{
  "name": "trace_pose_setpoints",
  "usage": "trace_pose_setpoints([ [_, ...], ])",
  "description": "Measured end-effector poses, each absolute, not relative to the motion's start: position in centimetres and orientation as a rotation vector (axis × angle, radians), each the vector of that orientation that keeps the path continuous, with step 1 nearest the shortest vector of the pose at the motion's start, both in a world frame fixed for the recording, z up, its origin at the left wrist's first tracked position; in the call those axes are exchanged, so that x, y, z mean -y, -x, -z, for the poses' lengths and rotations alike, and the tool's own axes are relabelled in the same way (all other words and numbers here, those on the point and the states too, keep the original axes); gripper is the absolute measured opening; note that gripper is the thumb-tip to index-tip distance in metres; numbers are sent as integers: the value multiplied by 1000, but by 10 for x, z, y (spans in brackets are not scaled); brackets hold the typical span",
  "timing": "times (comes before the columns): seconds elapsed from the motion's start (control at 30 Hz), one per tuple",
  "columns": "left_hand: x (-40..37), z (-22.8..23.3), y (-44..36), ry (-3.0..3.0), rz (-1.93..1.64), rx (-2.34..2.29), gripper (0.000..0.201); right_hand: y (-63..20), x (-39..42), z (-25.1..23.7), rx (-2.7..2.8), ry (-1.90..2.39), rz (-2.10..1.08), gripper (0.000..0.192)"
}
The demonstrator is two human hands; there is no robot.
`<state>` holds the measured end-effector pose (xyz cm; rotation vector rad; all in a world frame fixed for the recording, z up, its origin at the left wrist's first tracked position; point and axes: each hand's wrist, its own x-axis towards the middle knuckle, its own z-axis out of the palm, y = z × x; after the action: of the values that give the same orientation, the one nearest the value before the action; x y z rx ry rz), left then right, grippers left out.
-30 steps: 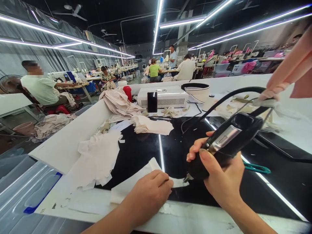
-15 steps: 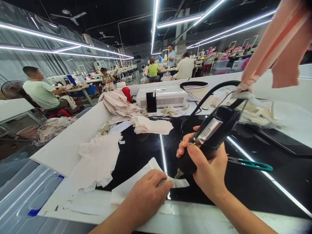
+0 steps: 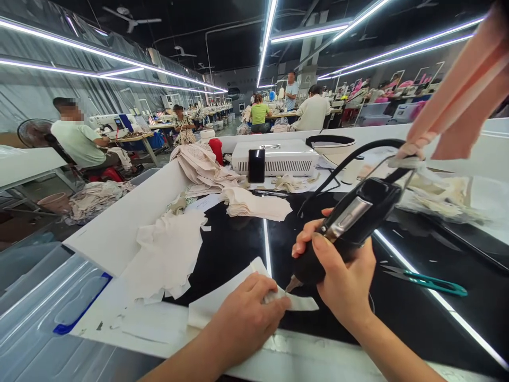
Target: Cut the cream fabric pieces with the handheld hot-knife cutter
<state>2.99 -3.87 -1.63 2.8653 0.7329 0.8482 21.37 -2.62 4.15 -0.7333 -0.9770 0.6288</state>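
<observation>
- A white fabric piece is pinned flat on the black glossy surface at 6 o'clock by the left hand, fingers pressed down.
- A corded black cutting tool is clamped in the right hand, its tip touching the fabric's edge.
- The fabric is judged thin, limp and light; best held near the cut line.
- No writing can be read.

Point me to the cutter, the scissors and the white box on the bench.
cutter (image 3: 350,225), head view, on its metal plate
scissors (image 3: 435,284), head view, on a teal handle
white box (image 3: 278,157), head view, on its vented front
</observation>
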Motion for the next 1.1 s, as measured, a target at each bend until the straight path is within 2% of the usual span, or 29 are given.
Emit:
trace_pose_setpoints([
  [0.13,38,18,-31,-2871,-859,-739,22,-211,22,-41,972,707,-628,36],
  [0.33,39,19,-31,-2857,-883,-756,22,-209,18,-38,1001,733,-624,31],
  [0.5,37,28,-32,-2841,-937,-755,20,-215,19,-37,969,776,-653,41],
  [0.7,29,43,-36,-2932,-990,-772,16,-231,23,-40,955,949,-556,49],
  [1.0,6,16,-35,-2948,-853,-732,18,-257,39,-48,1085,1080,-401,41],
  [1.1,-8,28,-36,-2947,-848,-744,16,-266,45,-48,1101,1137,-322,49],
])
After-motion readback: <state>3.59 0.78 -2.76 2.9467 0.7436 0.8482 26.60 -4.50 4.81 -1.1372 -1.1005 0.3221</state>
